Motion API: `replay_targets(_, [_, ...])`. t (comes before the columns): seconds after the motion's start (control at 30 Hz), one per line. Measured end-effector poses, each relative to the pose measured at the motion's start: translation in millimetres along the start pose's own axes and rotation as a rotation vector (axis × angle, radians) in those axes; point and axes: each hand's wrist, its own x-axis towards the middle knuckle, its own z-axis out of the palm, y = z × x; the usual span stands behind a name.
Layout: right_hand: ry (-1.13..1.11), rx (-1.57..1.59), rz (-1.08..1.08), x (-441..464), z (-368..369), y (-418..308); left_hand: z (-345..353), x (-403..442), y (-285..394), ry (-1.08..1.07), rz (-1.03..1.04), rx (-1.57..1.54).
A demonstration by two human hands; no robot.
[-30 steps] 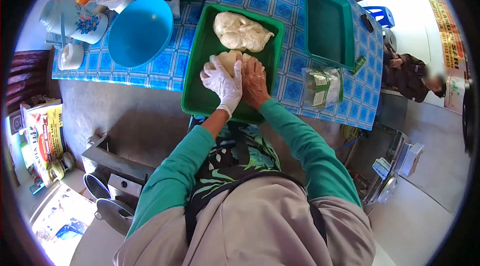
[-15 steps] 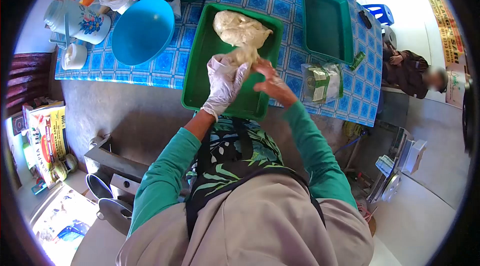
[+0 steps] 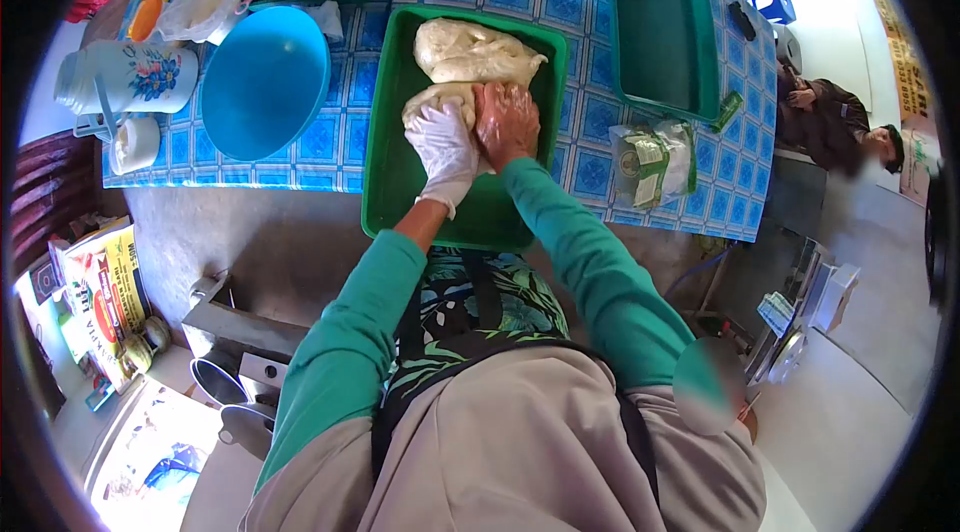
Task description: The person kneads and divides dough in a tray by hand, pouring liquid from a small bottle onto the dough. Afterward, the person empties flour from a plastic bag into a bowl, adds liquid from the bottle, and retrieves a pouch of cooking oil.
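Inside a green tray (image 3: 374,172) lie two portions of pale dough. The larger dough lump (image 3: 470,50) sits at the far end, untouched by either hand. Nearer to me is a smaller piece of dough (image 3: 428,100), with both hands on it. My left hand (image 3: 445,150), in a whitish glove, has its fingers curled over the left part of this piece. Bare and shiny, my right hand (image 3: 508,124) grips its right side with bent fingers. Much of the smaller piece is hidden beneath the hands.
On the blue checkered tablecloth stand a blue basin (image 3: 265,82), a flowered thermos (image 3: 130,77) and a white cup (image 3: 135,145) at left. A second green tray (image 3: 665,32) and a printed plastic packet (image 3: 655,164) lie at right. A person (image 3: 825,117) sits beyond the table's right end.
The smaller dough was held up at the near edge of the large lump; now it rests on the tray under both hands. My right hand has moved left onto it.
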Motion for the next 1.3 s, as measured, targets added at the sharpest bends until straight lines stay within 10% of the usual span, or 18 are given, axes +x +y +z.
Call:
replay_targets(0.13, [-0.072,0.050,-0.025,7.3,-9.4,1.7,-7.9,11.8,-6.0,-0.192,-0.045,0.008])
replay_targets(0.27, [-0.383,0.290,-0.228,-18.5,-41.0,31.1,-41.4,30.5,-72.7,-0.619,0.631,-0.710])
replay_targets(0.3, [-0.614,0.394,-0.479,-17.6,-45.6,53.6,-85.7,29.9,-75.8,-0.853,0.230,-0.825])
replay_targets(0.37, [-0.593,0.391,-0.326,-7.0,-95.2,44.6,-116.9,61.6,-96.6,-1.087,-0.028,-0.925])
replay_targets(0.43, [-0.440,0.617,0.330,8.1,-113.1,29.0,-121.5,78.3,-81.0,-0.869,-0.175,-1.087])
replay_targets(0.47, [-0.431,0.616,0.325,18.2,-96.4,28.2,-121.8,90.3,-69.9,-0.651,-0.323,-1.236])
replay_targets(0.53, [-0.188,1.009,0.637,39.9,-33.7,38.5,-4.1,105.5,-65.3,-0.193,0.002,-0.869])
replay_targets(0.63, [0.187,0.630,0.459,64.0,32.8,25.2,22.7,120.6,-30.2,0.005,-0.211,-0.950])
replay_targets(0.73, [-0.176,1.018,0.463,41.9,-15.8,22.9,36.1,115.4,-33.1,-0.160,-0.058,-0.718])
replay_targets(0.8, [-0.423,0.953,0.529,25.9,-47.3,17.7,-26.7,87.8,-25.7,-0.108,0.464,-0.434])
replay_targets(0.87, [-0.177,0.478,-0.273,-10.4,-58.4,23.4,-5.6,59.5,-21.0,-0.300,0.181,-1.092])
replay_targets(0.9, [-0.214,0.494,-0.322,-8.0,-59.5,25.6,-4.6,49.6,-17.9,-0.362,0.057,-1.307])
replay_targets(1.0, [-0.276,0.338,-0.150,12.3,-28.7,17.9,-18.1,72.6,-11.8,-0.224,0.474,-0.011])
replay_targets(1.3, [0.007,0.396,0.207,49.7,14.2,0.0,7.8,110.9,1.9,-0.318,0.149,-0.292])
